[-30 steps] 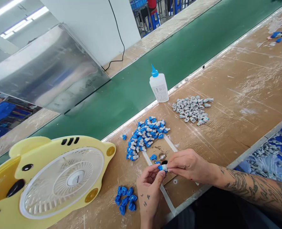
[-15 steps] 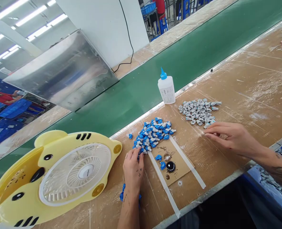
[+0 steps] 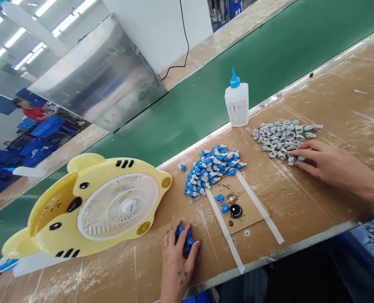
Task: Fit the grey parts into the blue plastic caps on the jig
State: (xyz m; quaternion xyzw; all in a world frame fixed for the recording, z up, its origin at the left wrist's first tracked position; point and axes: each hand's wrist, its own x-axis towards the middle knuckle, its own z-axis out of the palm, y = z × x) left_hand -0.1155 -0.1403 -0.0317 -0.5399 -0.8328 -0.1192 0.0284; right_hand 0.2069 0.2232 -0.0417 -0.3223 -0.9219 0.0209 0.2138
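Left hand [image 3: 178, 257]: at 6 o'clock, fingers curled down onto the small blue caps [image 3: 184, 240], closing on them.
Right hand [image 3: 324, 164]: at 3 o'clock, fingertips together on the near edge of the grey pieces pile [image 3: 283, 135] (one piece seemed pinched, not certain).
Mixed pile [image 3: 212, 168]: lay between both hands, nearer the left.

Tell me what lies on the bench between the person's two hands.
In the head view, between the left hand and the right hand lies a taped cardboard patch bearing two blue caps and a black glue blob.
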